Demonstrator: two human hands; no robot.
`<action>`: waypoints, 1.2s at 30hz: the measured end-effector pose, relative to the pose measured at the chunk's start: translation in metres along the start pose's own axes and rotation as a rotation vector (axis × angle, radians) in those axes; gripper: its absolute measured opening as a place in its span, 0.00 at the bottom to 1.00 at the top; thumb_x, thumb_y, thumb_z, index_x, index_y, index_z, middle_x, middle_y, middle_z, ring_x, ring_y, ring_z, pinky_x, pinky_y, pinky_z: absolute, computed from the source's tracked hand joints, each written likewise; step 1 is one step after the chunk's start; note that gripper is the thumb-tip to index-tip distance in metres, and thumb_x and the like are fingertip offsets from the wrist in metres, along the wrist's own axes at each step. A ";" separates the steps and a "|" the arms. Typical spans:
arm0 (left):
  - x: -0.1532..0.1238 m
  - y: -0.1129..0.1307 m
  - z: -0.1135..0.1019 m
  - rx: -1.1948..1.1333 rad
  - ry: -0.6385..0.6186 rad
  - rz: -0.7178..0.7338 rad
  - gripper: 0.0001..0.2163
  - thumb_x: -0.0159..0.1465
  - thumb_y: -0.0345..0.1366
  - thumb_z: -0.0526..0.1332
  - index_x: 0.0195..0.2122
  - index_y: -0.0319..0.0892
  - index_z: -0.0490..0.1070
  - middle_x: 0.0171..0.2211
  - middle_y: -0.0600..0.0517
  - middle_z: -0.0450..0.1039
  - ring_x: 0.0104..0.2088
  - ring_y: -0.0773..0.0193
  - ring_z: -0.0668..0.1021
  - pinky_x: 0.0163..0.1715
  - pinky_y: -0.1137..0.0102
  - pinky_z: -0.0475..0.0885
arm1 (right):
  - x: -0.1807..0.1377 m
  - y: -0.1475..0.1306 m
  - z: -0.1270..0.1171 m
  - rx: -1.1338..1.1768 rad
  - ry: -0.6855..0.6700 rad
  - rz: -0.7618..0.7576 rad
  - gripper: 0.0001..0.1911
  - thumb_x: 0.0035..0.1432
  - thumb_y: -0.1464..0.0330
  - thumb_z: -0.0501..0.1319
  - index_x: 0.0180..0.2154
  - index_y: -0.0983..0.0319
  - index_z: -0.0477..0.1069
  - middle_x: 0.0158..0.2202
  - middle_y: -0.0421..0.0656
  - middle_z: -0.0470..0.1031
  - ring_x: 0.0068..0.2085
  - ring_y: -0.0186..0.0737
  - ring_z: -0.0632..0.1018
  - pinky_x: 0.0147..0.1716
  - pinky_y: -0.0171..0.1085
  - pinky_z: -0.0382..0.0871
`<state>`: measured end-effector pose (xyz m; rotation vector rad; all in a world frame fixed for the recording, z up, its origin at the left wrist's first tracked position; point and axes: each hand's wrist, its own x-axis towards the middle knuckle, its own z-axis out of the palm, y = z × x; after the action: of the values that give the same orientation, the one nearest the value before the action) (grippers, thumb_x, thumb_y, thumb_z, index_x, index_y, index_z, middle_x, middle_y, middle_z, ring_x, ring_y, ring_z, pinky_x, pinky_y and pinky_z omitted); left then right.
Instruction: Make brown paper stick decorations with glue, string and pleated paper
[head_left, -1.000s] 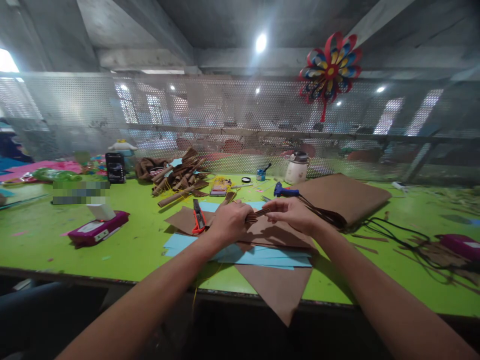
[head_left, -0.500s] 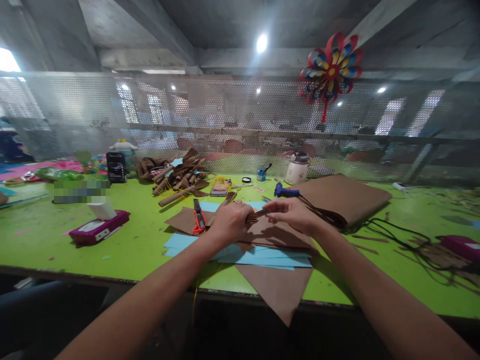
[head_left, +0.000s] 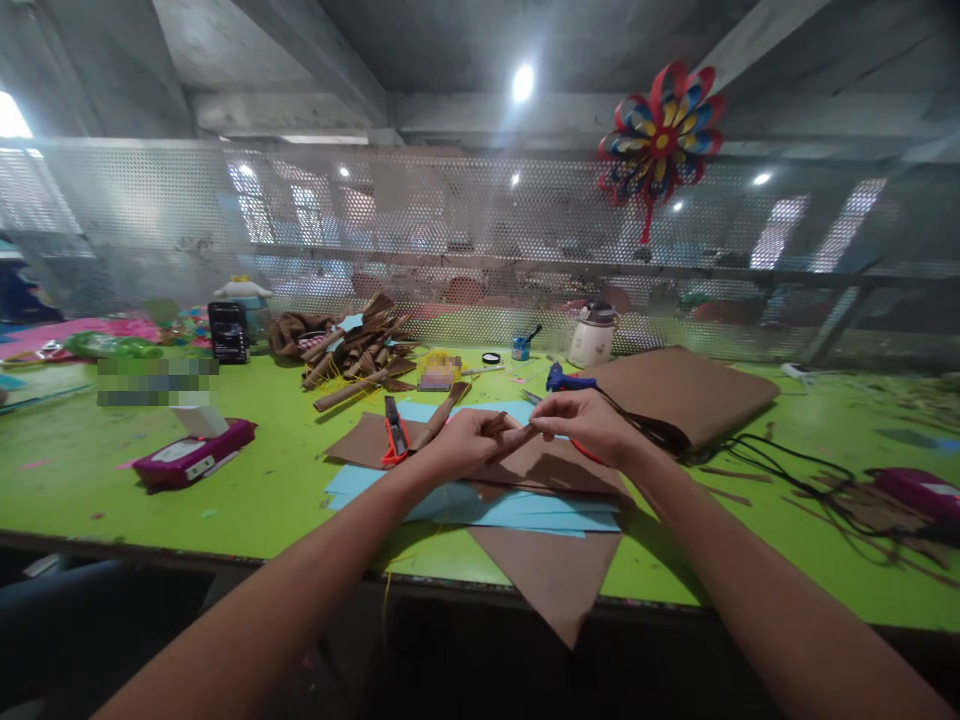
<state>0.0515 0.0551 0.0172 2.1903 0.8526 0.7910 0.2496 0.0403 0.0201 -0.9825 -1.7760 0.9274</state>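
Note:
Just above a stack of brown paper (head_left: 559,468), my left hand (head_left: 471,442) has its fingers closed round a narrow piece of folded brown paper (head_left: 514,440). Thumb and fingertips of my right hand (head_left: 583,422) pinch together at that piece's far end. Its exact shape is mostly hidden by the fingers. Light-blue paper sheets (head_left: 525,515) lie under the brown stack. To the left of my left hand rests a utility knife (head_left: 394,432) with orange edges, beside a rolled brown paper piece (head_left: 439,415). A red-orange handle (head_left: 589,453) shows partly behind my right hand.
A blue glue gun (head_left: 566,380) lies beyond my right hand, near a large folded brown sheet (head_left: 690,395). Black cables (head_left: 795,470) trail rightward. Brown paper rolls (head_left: 360,355) are piled at the back left. A purple tissue box (head_left: 196,455) sits left; a perforated metal screen (head_left: 450,220) stands behind.
My fingers have shifted on the brown paper, and less of it shows between my hands. The red-orange handle has come into sight by my right hand.

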 end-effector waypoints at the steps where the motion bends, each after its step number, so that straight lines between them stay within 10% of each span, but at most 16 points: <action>1: 0.000 0.001 0.000 -0.040 -0.010 0.004 0.10 0.56 0.38 0.56 0.29 0.37 0.73 0.18 0.56 0.63 0.20 0.72 0.63 0.20 0.75 0.56 | 0.000 0.000 0.000 0.006 -0.006 0.000 0.08 0.45 0.67 0.63 0.29 0.65 0.73 0.24 0.41 0.71 0.25 0.32 0.69 0.28 0.35 0.63; 13: 0.002 0.000 0.000 -0.356 -0.047 -0.103 0.04 0.50 0.32 0.61 0.25 0.37 0.73 0.25 0.52 0.71 0.27 0.67 0.70 0.29 0.74 0.63 | 0.003 0.002 0.006 0.009 0.055 0.025 0.13 0.45 0.64 0.63 0.33 0.66 0.73 0.22 0.40 0.70 0.24 0.31 0.68 0.27 0.34 0.63; 22: 0.004 -0.016 -0.003 -0.625 0.011 -0.346 0.09 0.48 0.36 0.66 0.28 0.37 0.71 0.15 0.59 0.57 0.14 0.76 0.58 0.14 0.78 0.50 | 0.011 0.022 -0.006 0.096 0.340 0.094 0.19 0.45 0.56 0.62 0.30 0.66 0.72 0.23 0.41 0.70 0.22 0.31 0.69 0.24 0.34 0.65; 36: 0.008 -0.029 -0.010 -0.690 0.093 -0.398 0.10 0.49 0.38 0.65 0.30 0.39 0.68 0.21 0.54 0.67 0.17 0.75 0.65 0.13 0.80 0.50 | 0.014 0.015 -0.048 0.255 0.558 0.119 0.17 0.41 0.58 0.65 0.29 0.65 0.71 0.23 0.40 0.69 0.23 0.30 0.69 0.27 0.35 0.67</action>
<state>0.0386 0.0811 0.0040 1.3397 0.8596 0.8308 0.2927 0.0680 0.0277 -1.0608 -1.1160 0.8257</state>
